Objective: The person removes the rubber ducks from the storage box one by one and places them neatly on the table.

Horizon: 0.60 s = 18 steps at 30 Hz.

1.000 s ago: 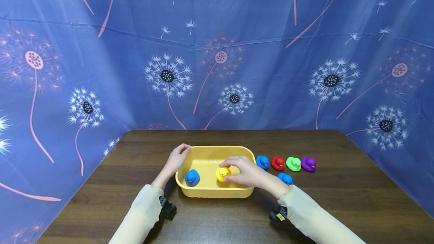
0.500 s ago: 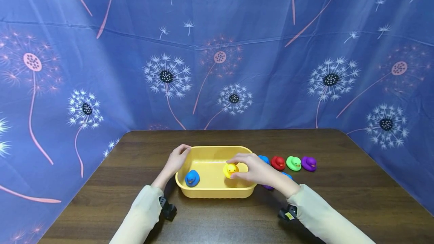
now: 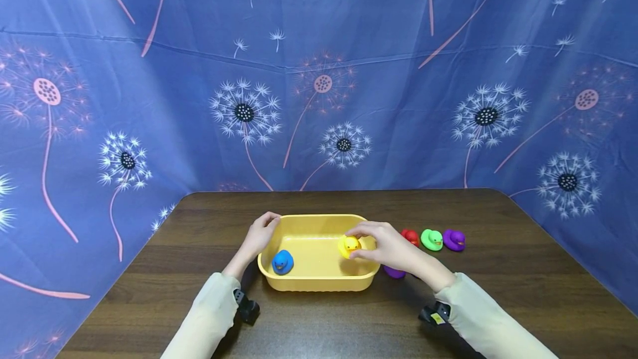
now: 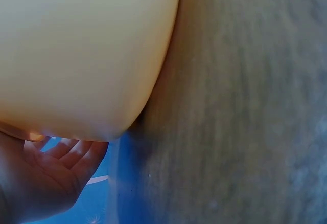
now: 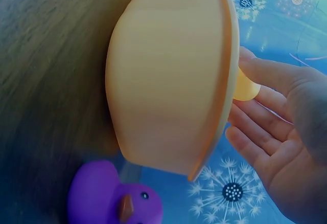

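Observation:
A yellow plastic tub (image 3: pixel 319 282) stands on the table, with a blue rubber duck (image 3: pixel 282 263) in its front left corner. At the tub's back left, my left hand (image 3: pixel 260 235) grips the rim; the left wrist view shows its fingers (image 4: pixel 84 162) by the outer wall. My right hand (image 3: pixel 387 245) reaches over the right rim and pinches a yellow rubber duck (image 3: pixel 348 247) between thumb and fingers, inside the tub's right end. In the right wrist view only the top of this duck (image 5: pixel 247 87) shows above the rim.
Right of the tub, a red duck (image 3: pixel 411 236), a green duck (image 3: pixel 431 240) and a purple duck (image 3: pixel 454 241) stand in a row. Another purple duck (image 3: pixel 395 272) sits near the tub's front right, partly behind my right hand. A blue dandelion-print cloth (image 3: pixel 399 98) hangs behind the table.
My right hand has moved right along the tub with the yellow duck. It now covers the blue ducks beside the tub, while a purple one shows below. My left hand stays put.

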Motion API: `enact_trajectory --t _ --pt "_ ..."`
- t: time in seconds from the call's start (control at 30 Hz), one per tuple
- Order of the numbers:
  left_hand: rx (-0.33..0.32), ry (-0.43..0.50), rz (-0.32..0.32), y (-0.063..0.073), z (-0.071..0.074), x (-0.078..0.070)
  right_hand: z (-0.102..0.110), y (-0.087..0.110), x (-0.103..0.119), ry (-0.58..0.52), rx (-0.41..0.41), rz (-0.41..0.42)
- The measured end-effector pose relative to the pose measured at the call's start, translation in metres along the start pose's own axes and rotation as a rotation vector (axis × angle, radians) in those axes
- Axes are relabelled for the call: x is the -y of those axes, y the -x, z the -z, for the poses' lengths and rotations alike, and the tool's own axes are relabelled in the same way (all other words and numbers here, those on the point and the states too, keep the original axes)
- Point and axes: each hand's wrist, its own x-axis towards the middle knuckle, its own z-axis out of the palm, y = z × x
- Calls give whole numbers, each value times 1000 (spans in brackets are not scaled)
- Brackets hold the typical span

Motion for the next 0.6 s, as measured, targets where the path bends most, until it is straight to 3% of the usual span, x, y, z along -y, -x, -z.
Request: enact_trajectory --t 0.37,0.6 --pt "-11 2 -2 1 1 -3 13 10 -4 23 -20 -23" --pt "0 -3 -7 2 1 -2 16 16 -7 43 -74 27"
